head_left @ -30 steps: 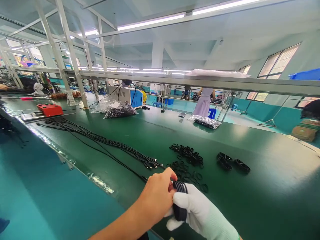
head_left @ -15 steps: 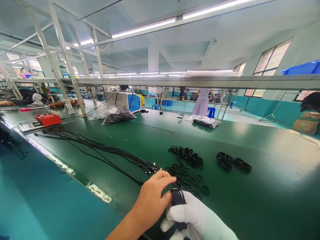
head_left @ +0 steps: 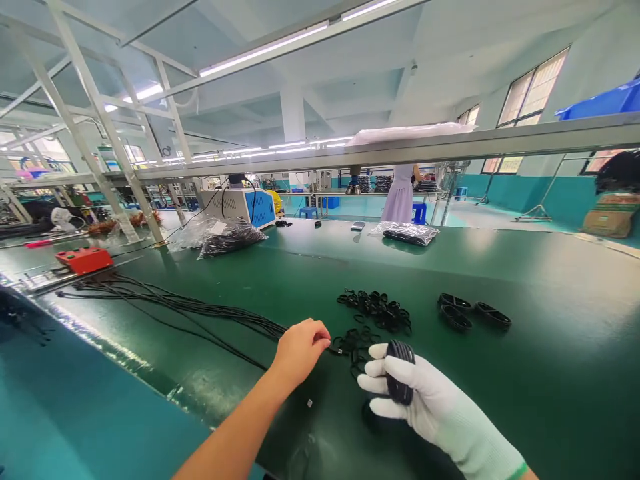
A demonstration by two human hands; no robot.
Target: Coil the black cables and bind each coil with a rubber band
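Green table: I see the long green table (head_left: 550, 373) stretching under all the work, and light shines on its far right part.
Machine: the blue and white machine (head_left: 239, 205) stands on the far side.
Loose cables: many black loose cables (head_left: 200, 308) lie in one long bundle, reaching from near the red box (head_left: 86, 260) toward the bare hand.
Plastic bag: a clear plastic bag (head_left: 233, 239) with dark contents lies before the machine.
Gloved hand: the right hand (head_left: 423, 383), in a white glove, is closed on a black coil; the thumb presses across it.
Bare hand: the left hand (head_left: 300, 350) is apart from the glove, fingers bent (whether they pinch a cable, I cannot tell).
Three coils: three oval coils (head_left: 455, 319) lie together, to the right of the rings.
Held coil: the black coil (head_left: 400, 393) is between thumb and fingers of the glove, roughly upright.
Rings: small black rings (head_left: 377, 310) lie in heaps beyond both hands.
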